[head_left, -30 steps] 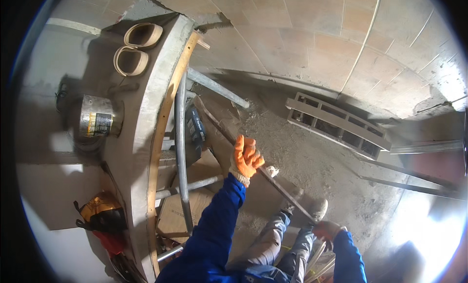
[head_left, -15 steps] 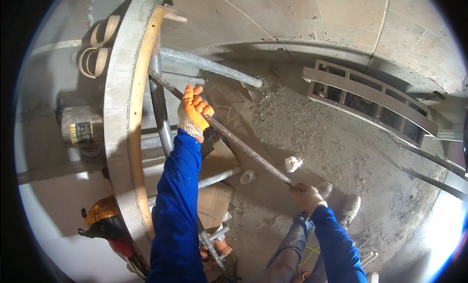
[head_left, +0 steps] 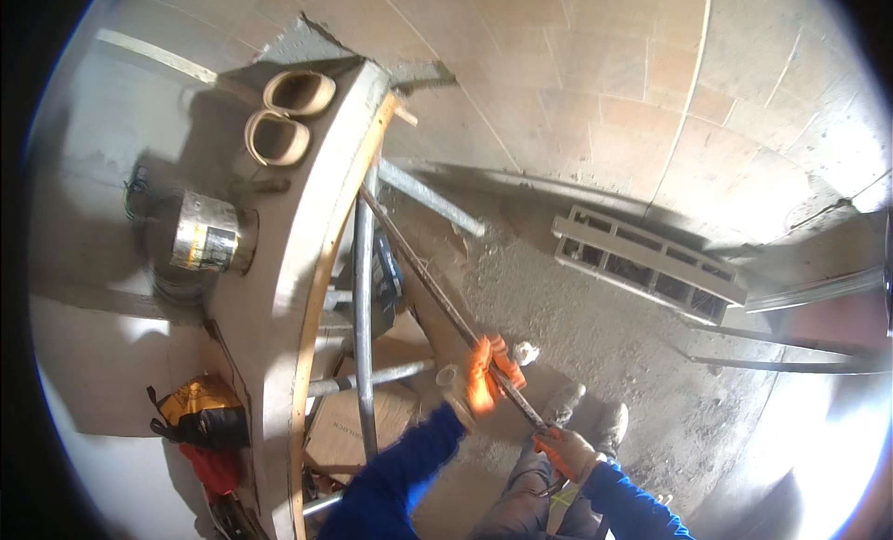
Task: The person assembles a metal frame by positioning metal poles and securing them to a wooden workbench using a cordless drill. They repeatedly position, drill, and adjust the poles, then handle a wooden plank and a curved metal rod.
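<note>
A long, dark metal bar (head_left: 430, 287) slants from upper left down toward my legs. Its far end meets the wooden edge strip (head_left: 321, 280) of a raised grey slab (head_left: 296, 252). My left hand (head_left: 487, 376), in an orange-coated glove, is closed round the lower half of the bar. Closer to the bar's near end, my right hand (head_left: 566, 453) grips it in a similar glove. Beside the bar, a grey metal pipe (head_left: 363, 335) stands under the slab's edge, with other pipes crossing below.
On the slab lie two beige ring-shaped pieces (head_left: 277, 140), a metal can (head_left: 203, 233) and a yellow-and-black bag (head_left: 200, 410). A cardboard box (head_left: 358, 424) sits below its edge. Across the rough floor, a slatted frame (head_left: 651, 261) stands by the tiled wall. My shoes (head_left: 609, 428) are beneath my hands.
My left hand has come down the bar, close to my right hand, and its fingers have closed round it. The view has shifted, and the bar now slopes more steeply.
</note>
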Available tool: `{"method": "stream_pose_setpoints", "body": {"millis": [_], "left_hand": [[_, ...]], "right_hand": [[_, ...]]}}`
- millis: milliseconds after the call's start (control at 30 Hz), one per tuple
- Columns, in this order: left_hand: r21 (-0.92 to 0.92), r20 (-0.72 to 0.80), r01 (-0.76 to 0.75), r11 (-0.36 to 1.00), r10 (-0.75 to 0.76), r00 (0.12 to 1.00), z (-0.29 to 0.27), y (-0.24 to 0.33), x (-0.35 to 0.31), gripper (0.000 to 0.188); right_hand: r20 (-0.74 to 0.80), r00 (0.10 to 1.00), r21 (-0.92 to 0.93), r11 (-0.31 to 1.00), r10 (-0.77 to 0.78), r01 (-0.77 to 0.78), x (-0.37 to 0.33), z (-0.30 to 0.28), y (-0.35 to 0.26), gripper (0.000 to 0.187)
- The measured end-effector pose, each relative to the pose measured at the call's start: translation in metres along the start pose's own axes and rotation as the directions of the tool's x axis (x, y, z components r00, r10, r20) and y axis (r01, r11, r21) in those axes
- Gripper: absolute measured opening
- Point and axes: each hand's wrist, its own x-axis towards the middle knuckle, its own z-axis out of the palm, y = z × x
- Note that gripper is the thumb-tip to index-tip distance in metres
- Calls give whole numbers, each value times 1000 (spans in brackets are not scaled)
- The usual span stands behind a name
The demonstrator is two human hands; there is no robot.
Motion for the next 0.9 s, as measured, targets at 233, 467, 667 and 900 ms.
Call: {"method": "stream_pose_setpoints", "body": {"millis": [233, 467, 667, 900], "left_hand": [[90, -323, 57, 994, -25, 946, 7, -51, -61, 35], [85, -470, 130, 988, -76, 879, 52, -16, -98, 30], [141, -411, -3, 990, 61, 910, 13, -69, -14, 26], [195, -272, -62, 979, 115, 955, -77, -91, 47, 9]], "right_hand": [[-16, 997, 52, 996, -70, 71, -45, 50, -11, 37], [46, 995, 212, 974, -86, 74, -51, 84, 14, 35], [103, 778, -552, 615, -619, 563, 19, 2, 35, 31], [93, 994, 173, 983, 54, -70, 112, -18, 68, 41]]}}
